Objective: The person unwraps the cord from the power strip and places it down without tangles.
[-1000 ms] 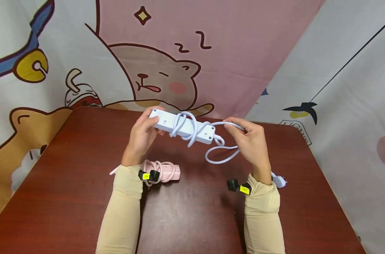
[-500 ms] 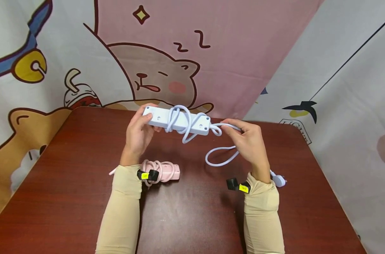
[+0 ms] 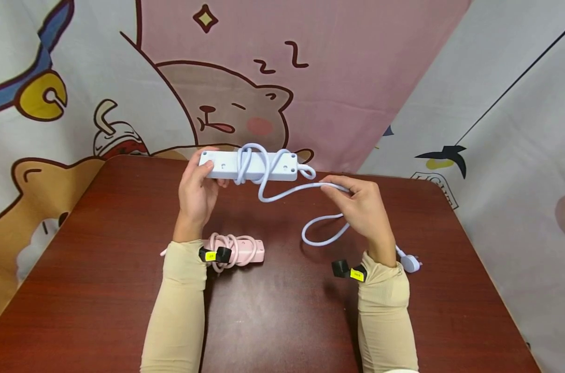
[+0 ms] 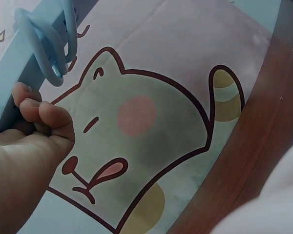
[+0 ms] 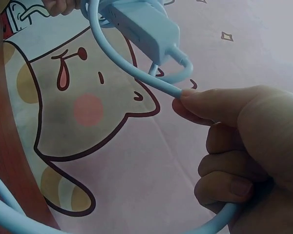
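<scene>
A white power strip (image 3: pixel 226 165) is held up over the far part of the table, its cord looped around its middle. My left hand (image 3: pixel 196 194) grips the strip's left end, thumb on the face turned to me; the left wrist view shows fingers curled at the strip's edge (image 4: pixel 19 63). My right hand (image 3: pixel 362 207) pinches the cord (image 3: pixel 292 192) between thumb and forefinger, to the right of the strip. In the right wrist view the other fingers curl around a lower stretch of cord (image 5: pixel 219 219). The white plug (image 3: pixel 410 263) lies on the table beyond my right wrist.
A pink power strip (image 3: pixel 253 250), wrapped in its own pink cord, lies on the brown table (image 3: pixel 282 311) beside my left wrist, which partly hides it. A loop of white cord (image 3: pixel 322 243) hangs below my right hand. A printed curtain (image 3: pixel 338 93) stands behind the table.
My left hand has moved the white power strip left and up, and the strip has turned more level. The cord between strip and right hand now sags in a longer free stretch.
</scene>
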### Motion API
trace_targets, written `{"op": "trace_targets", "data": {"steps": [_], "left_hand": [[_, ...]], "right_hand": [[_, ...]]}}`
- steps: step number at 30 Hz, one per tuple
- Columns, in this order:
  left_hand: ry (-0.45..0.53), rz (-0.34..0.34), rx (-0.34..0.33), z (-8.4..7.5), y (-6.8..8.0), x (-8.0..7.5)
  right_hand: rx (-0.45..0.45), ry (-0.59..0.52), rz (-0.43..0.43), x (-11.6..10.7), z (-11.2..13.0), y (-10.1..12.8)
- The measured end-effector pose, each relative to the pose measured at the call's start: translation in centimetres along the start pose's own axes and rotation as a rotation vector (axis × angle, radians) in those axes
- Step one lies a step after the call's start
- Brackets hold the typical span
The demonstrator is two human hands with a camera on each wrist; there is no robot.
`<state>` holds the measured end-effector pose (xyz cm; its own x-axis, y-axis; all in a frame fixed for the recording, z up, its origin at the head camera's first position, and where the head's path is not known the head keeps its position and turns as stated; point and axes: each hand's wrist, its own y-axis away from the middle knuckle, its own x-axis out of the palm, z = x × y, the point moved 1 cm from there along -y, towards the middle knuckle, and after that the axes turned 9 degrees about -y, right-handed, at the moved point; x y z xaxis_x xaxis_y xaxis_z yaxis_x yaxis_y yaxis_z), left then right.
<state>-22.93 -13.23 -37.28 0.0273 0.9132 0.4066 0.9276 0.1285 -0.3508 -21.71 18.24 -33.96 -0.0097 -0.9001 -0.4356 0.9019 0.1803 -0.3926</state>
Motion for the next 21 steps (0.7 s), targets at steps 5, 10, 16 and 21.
{"op": "trace_targets", "data": {"steps": [5,10,16,21], "left_hand": [[-0.005,-0.004,0.005,-0.02,0.11,-0.05],[-0.023,-0.002,0.001,-0.04,0.05,0.01],[-0.029,-0.014,-0.011,-0.10,-0.03,0.08],[-0.037,-0.019,-0.024,0.04,0.01,0.05]], "right_hand": [[0.009,-0.001,0.019,0.08,-0.10,0.12],[0.000,0.012,0.044,0.06,0.00,0.24],[-0.074,0.029,0.106,0.15,0.38,0.24],[-0.110,0.017,0.141,0.27,0.29,0.27]]}}
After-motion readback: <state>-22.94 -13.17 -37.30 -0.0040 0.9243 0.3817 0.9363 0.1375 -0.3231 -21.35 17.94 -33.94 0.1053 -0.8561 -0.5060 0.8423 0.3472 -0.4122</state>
